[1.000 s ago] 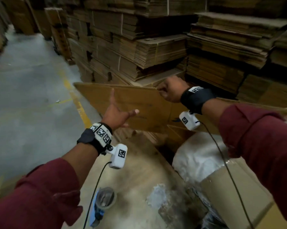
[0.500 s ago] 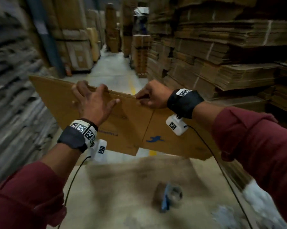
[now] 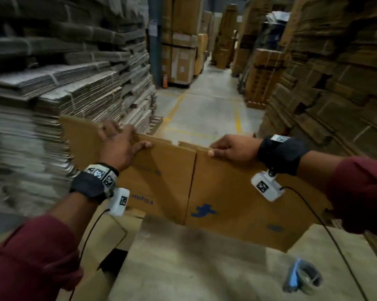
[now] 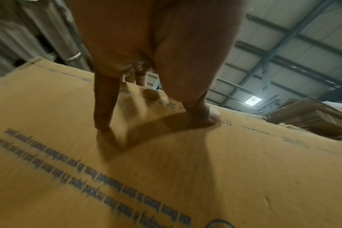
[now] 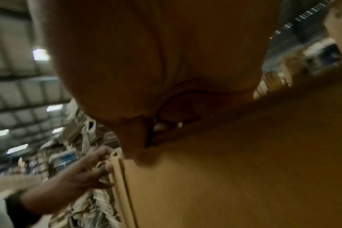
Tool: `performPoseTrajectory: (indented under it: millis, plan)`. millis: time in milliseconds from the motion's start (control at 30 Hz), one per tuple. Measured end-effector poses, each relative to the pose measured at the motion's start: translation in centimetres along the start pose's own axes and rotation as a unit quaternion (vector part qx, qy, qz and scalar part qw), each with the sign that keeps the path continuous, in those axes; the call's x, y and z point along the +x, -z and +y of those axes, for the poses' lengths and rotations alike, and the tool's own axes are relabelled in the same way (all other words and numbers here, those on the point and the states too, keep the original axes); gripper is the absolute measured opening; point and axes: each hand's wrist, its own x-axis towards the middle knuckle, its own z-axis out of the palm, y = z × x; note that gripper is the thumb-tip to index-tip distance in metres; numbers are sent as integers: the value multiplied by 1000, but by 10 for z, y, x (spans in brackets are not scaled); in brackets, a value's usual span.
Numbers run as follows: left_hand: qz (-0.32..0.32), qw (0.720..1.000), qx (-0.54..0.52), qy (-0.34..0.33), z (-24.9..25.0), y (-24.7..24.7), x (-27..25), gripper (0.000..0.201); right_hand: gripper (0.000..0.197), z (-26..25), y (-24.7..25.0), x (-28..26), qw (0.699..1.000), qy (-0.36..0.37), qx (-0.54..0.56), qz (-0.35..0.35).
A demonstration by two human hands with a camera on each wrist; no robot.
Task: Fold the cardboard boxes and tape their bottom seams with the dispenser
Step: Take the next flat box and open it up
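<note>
Cardboard stacks rise behind a flattened box, held upright above a cardboard-covered table. Left hand and right hand each grip the box's top edge. Below the box, the tape dispenser lies on the table.

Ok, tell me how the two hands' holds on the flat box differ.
The left hand hooks its fingers over the top edge of the box with the thumb spread along the near face; the right hand pinches the edge, fingers curled tight. The left holds the left panel, the right the right panel. Both hold the top edge.
</note>
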Motion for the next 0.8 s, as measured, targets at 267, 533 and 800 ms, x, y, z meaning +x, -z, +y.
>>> performPoseTrajectory:
  millis: [267,533,800]
  plan:
    - [-43,989,-116,86,-14,-15,-1,103,32,-45,-13,14,989,-82,125,-19]
    - [-69,902,-349,243,-5,-76,-48,131,41,-34,-93,3,980,-112,156,-54]
    - [-42,920,-347,178,-7,-68,-41,120,35,3,-87,12,968,-153,194,38]
